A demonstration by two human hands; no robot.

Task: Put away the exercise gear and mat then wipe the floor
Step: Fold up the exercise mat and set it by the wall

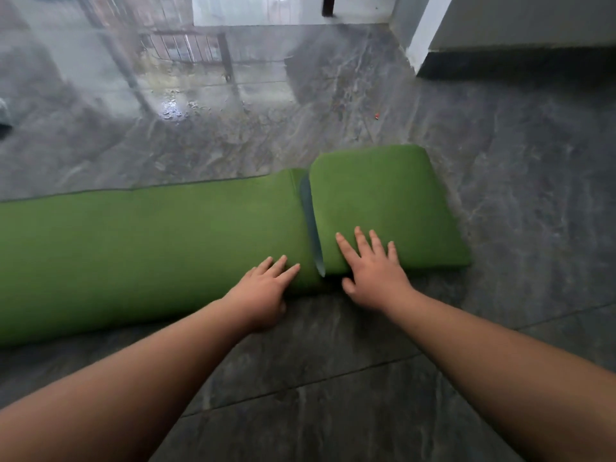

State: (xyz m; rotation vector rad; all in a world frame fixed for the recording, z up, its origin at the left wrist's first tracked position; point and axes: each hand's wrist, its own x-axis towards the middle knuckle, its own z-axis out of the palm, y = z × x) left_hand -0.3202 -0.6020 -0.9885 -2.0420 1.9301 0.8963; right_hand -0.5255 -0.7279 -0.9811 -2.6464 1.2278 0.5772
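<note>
A green exercise mat [150,248] lies across the dark grey stone floor, running off the left edge of the head view. Its right end is folded over into a thick flat pad [383,198], with a grey-blue underside showing in the crease. My left hand [263,291] rests flat on the mat's near edge just left of the crease, fingers spread. On the folded pad's near left corner lies my right hand [370,268], also flat with fingers apart. Neither hand grips anything.
The polished floor [333,378] reflects a railing and window light at the back. A white wall corner with dark skirting [423,55] stands at the back right. A dark furniture leg [328,5] shows at the top. A tiny red speck [377,116] lies on the floor.
</note>
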